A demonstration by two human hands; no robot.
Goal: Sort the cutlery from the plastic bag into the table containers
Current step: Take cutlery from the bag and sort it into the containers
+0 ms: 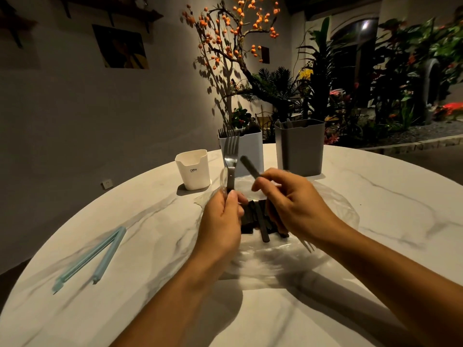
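Silver fork (231, 156) upright in left hand (221, 221) grip; dark flat handle (250, 167) pinched in right hand (295, 204).

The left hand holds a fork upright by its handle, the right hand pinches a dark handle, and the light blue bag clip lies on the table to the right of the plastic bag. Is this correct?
Not quite: in the head view the light blue bag clip lies left of the plastic bag, not right. The rest stands: the left hand holds the fork upright, and the right hand pinches a dark handle.

Dim room, warm spot lighting. Round white marble-look table (375, 209). Grey wall (75, 108) on the left with a poster (121, 47), shelf brackets above, a socket low down. Orange-berry tree (233, 33), leafy plants (350, 83), arched window (360, 33) behind.
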